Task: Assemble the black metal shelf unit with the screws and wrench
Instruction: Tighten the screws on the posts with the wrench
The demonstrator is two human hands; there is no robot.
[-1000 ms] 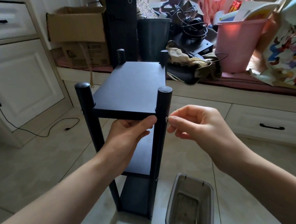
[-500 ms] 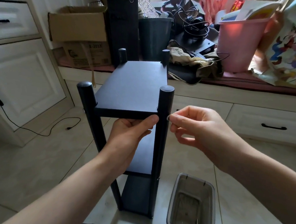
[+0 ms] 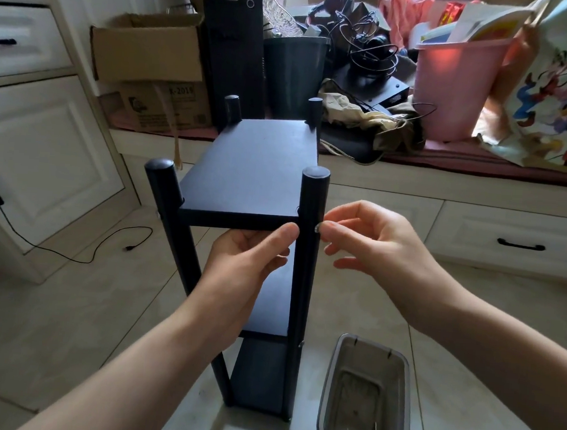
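A black metal shelf unit [image 3: 251, 172] stands upright on the tiled floor, with round posts at its corners and boards at three levels. My left hand [image 3: 248, 262] grips the front edge of the top board from below, thumb on the edge beside the near right post [image 3: 307, 267]. My right hand [image 3: 374, 244] pinches a small silver screw [image 3: 318, 228] against the right side of that post, level with the top board. No wrench is clearly in view.
A clear plastic container [image 3: 365, 395] with small hardware sits on the floor right of the shelf. Behind are a window bench with a cardboard box [image 3: 149, 51], a black computer tower [image 3: 233, 53], a pink bin [image 3: 458, 89] and cables. White cabinets [image 3: 41, 151] stand left, with a cord on the floor.
The fingers of my right hand have shifted slightly at the screw on the post. My left hand and the shelf stay where they were.
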